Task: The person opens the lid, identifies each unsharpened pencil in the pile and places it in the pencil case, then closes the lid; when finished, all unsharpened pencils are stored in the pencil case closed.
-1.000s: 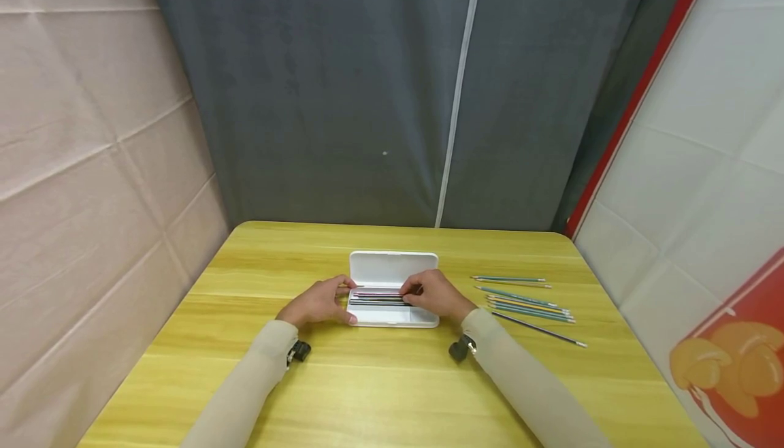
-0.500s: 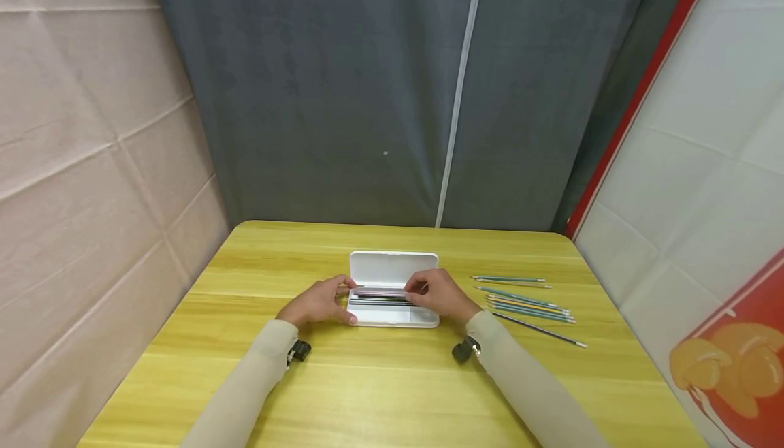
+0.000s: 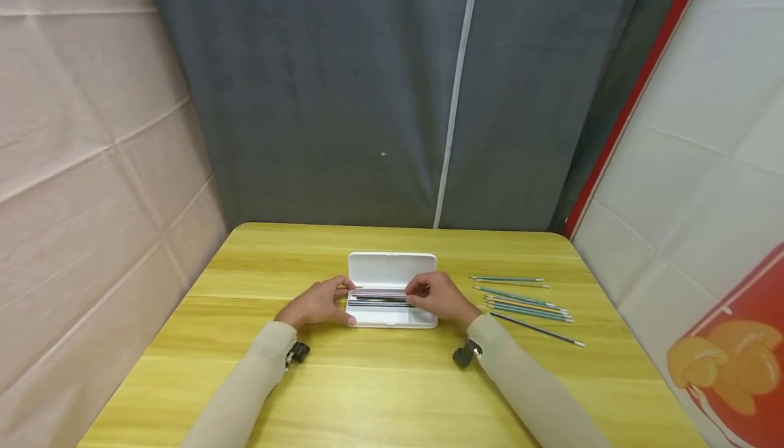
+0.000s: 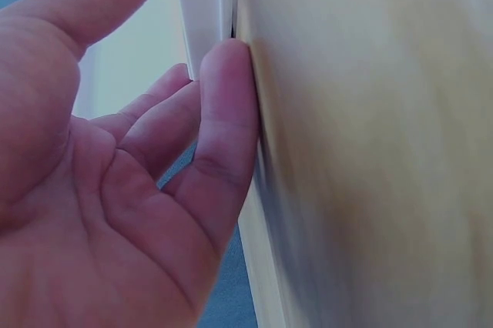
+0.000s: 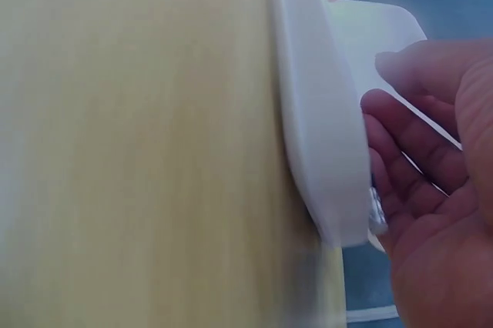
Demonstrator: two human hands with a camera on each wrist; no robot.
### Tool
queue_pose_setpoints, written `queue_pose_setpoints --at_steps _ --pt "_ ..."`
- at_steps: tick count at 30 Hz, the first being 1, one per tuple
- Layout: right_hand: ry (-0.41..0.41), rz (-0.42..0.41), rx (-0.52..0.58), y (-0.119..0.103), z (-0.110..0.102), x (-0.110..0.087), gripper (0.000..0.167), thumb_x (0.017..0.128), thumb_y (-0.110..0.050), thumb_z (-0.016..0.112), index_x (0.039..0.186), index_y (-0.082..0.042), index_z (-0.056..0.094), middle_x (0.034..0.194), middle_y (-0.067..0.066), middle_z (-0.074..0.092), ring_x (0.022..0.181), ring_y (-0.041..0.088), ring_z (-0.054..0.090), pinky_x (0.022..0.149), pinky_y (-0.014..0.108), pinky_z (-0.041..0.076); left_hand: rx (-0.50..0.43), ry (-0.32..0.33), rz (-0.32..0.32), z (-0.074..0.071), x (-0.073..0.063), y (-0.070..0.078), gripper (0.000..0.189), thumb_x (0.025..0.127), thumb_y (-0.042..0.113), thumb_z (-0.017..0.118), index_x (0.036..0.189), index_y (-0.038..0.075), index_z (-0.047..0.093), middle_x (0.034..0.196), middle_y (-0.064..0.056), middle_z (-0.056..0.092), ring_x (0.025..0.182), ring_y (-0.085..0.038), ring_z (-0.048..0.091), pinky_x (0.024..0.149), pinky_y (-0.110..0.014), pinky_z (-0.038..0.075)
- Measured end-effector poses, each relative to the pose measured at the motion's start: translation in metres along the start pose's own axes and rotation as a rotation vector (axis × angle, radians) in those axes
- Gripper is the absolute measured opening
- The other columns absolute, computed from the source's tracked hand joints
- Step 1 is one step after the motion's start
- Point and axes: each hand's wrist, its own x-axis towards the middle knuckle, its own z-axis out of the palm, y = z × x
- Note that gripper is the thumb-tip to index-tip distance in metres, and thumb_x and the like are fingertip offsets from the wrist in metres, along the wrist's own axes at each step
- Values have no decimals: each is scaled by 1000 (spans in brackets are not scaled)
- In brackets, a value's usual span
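A white pencil case (image 3: 392,321) lies on the table with its lid (image 3: 392,268) raised at the back. Several dark and purplish pencils (image 3: 381,297) lie lengthwise inside it. My left hand (image 3: 318,303) holds the left end of the case, thumb at the near corner and fingers at the far one. In the left wrist view its fingertips (image 4: 227,66) touch the case's white wall. My right hand (image 3: 437,295) reaches over the case's right part, thumb and fingers curled at the pencils' right ends. The right wrist view hides exactly which pencils it pinches.
To the right of the case lies a loose group of green and yellow pencils (image 3: 527,306). Behind them are two more pencils (image 3: 508,279), and a dark pencil (image 3: 539,329) lies slanting in front. A grey curtain (image 3: 331,128) hangs behind the wooden table (image 3: 367,393).
My right hand has shifted slightly right along the pencils, leaving more of their length in sight. My left hand stays at the case's left end, and the loose pencils have not moved.
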Motion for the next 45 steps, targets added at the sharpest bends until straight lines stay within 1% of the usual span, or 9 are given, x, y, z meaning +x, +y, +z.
queue_pose_setpoints --at_steps 5,12,20,25,28,34,37,40,45 --pt "-8 -25 27 -2 5 2 5 94 -20 82 96 -19 78 93 -7 74 85 9 66 81 25 57 5 -2 6 2 2 -2 71 75 37 98 134 23 60 156 -12 57 141 -33 57 111 -54 46" --pt "9 -7 29 -3 -2 -1 5 94 -20 82 97 -21 78 95 -8 75 89 9 68 84 27 59 12 -1 -5 1 2 -1 70 75 37 97 134 25 60 157 -12 57 140 -32 58 111 -53 47" --pt "23 -6 -3 3 -16 -14 5 95 -23 82 98 -22 77 95 -9 73 90 8 66 82 27 57 29 -6 -5 -2 2 -1 73 75 37 98 136 24 59 157 -12 56 126 -25 64 105 -48 49" --pt "23 -11 -20 2 -25 -19 6 95 -24 82 98 -22 77 93 -9 73 88 10 65 80 27 57 23 7 -2 -3 3 -1 72 75 37 97 135 26 60 157 -12 56 131 -27 63 108 -49 48" --pt "12 3 -33 1 -30 -23 7 94 -23 82 99 -21 77 94 -9 72 88 10 65 79 27 57 19 7 1 -3 2 -1 71 75 37 97 135 25 60 157 -13 57 134 -29 61 108 -51 48" --pt "7 25 -72 3 -40 -32 12 95 -20 81 104 -13 79 95 -9 72 89 10 64 79 26 56 8 -3 7 -2 1 -3 72 76 37 97 136 24 60 157 -13 57 141 -33 57 112 -53 46" --pt "11 5 -80 4 -45 -37 13 95 -18 80 106 -11 79 95 -8 73 89 9 64 77 27 55 10 3 14 -2 2 -3 73 76 36 97 137 23 59 157 -13 57 141 -33 57 112 -54 47" --pt "4 2 -91 5 -51 -43 12 95 -17 80 106 -12 79 95 -9 73 89 8 64 76 27 55 10 3 11 -2 2 -3 73 76 36 97 137 23 59 157 -13 57 137 -31 60 110 -52 48" --pt "-4 31 -116 10 -63 -55 14 95 -18 80 109 -12 78 98 -8 73 89 9 64 77 27 55 9 -4 7 -2 1 -2 73 77 36 97 138 23 59 157 -13 56 132 -28 62 107 -51 49"
